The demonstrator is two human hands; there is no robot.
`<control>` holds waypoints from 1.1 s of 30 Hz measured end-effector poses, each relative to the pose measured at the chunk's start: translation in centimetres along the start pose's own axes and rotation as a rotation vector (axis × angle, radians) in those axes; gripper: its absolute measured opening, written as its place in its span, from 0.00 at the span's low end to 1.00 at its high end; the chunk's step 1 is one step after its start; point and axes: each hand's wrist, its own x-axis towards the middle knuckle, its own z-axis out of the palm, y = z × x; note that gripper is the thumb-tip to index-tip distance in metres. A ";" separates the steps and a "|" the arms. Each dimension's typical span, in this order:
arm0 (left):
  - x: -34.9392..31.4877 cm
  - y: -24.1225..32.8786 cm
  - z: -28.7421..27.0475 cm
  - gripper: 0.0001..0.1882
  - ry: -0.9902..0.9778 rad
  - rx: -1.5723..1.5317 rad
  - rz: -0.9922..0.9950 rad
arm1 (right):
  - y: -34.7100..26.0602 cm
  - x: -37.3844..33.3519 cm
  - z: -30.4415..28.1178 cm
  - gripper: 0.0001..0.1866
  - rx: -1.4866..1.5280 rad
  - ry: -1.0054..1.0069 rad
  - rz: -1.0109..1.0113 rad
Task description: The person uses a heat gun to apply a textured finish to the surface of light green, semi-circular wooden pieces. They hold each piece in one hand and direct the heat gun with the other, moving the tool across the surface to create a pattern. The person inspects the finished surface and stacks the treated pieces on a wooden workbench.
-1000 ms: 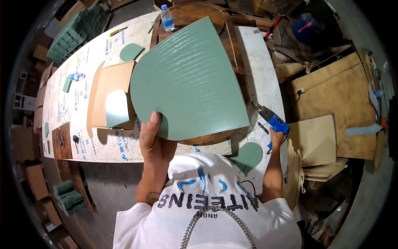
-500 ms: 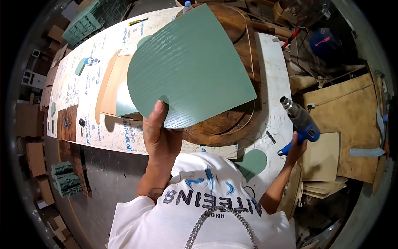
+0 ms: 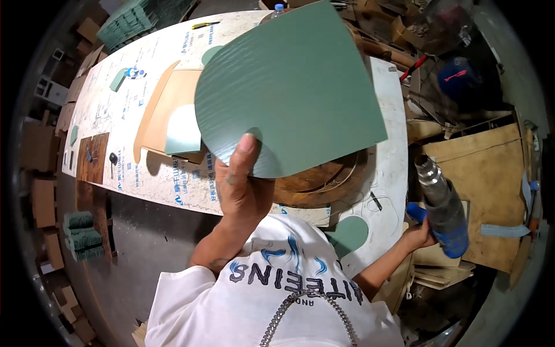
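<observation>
My left hand (image 3: 245, 185) grips a flat green panel (image 3: 295, 95) by its lower rounded edge, thumb lying on the top face. The panel is rounded on the left with pointed corners on the right, and fine ripples show on its left part. It is held up over the table, hiding most of a round dark wooden board (image 3: 324, 185). Off to the right, my right hand (image 3: 419, 234) is closed round the handle of a blue and grey heat gun (image 3: 444, 208). The gun's metal nozzle points up and away from me, apart from the panel.
On the white table (image 3: 156, 52) lie a tan board (image 3: 159, 115), a yellow-handled tool (image 3: 205, 25), a small green piece (image 3: 348, 234) and a black pen-like item (image 3: 376, 200). Plywood (image 3: 491, 191) leans at the right. Green stacks (image 3: 84, 234) stand on the floor at left.
The green panel has moved a little right and up with my left hand. My right hand has shifted right and lower, and the heat gun has swung more upright.
</observation>
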 end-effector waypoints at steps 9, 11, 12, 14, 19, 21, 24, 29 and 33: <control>-0.5 0.1 -0.1 0.17 -0.131 -0.029 0.031 | -2.0 -0.5 -1.2 0.24 -0.861 -0.351 -0.759; -0.4 0.0 0.2 0.17 -0.119 -0.053 0.003 | 0.3 -0.4 -4.3 0.25 -0.852 -0.422 -0.594; -0.3 0.1 0.4 0.17 -0.118 -0.067 -0.017 | 4.0 -1.1 -8.2 0.26 -0.708 -0.400 -0.282; -0.2 0.0 0.4 0.17 -0.110 -0.093 -0.036 | 4.6 -1.7 -9.7 0.26 -0.709 -0.405 -0.109; -0.2 0.2 0.9 0.17 -0.080 -0.139 -0.043 | -1.0 -1.0 -5.9 0.26 -0.788 -0.499 -0.446; -0.2 0.2 1.1 0.17 -0.071 -0.146 -0.051 | -3.0 -0.9 -3.7 0.26 -0.641 -0.498 -0.435; -0.3 0.4 1.1 0.17 -0.072 -0.160 -0.036 | -3.5 -0.9 -3.0 0.27 -0.615 -0.511 -0.458; -0.4 0.6 1.1 0.16 -0.068 -0.194 -0.033 | -2.6 -0.7 -3.2 0.28 -0.756 -0.587 -0.583; -0.6 0.9 1.5 0.16 -0.047 -0.201 -0.044 | -1.6 -0.6 -4.0 0.28 -0.901 -0.636 -0.688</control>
